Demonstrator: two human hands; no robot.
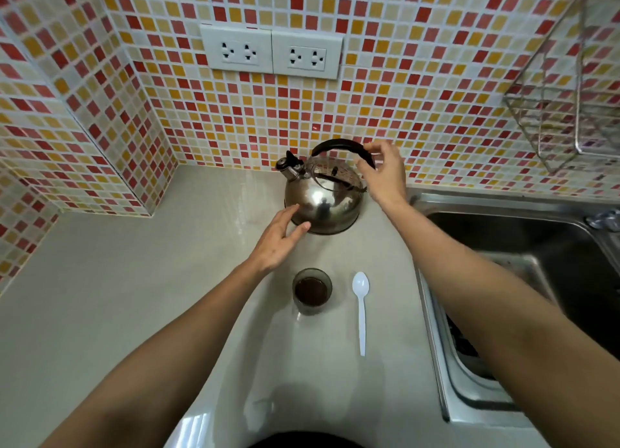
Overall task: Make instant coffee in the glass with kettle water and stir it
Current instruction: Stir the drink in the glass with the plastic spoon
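Observation:
A shiny steel kettle [323,202] with a black arched handle stands upright on the grey counter by the tiled wall, spout pointing left. My right hand [382,172] curls around the right end of the handle; its fingers are loosely bent and a firm grip is not clear. My left hand [280,238] is spread flat, fingertips touching the kettle's lower left side. A small glass [312,291] with dark brown coffee in it stands in front of the kettle. A white plastic spoon [361,308] lies on the counter just right of the glass, bowl away from me.
A steel sink [523,246] takes up the right side, its rim close to the spoon. A wire rack [567,112] hangs on the wall at upper right. Two double wall sockets [271,51] sit above the kettle. The grey counter [100,279] stretches left.

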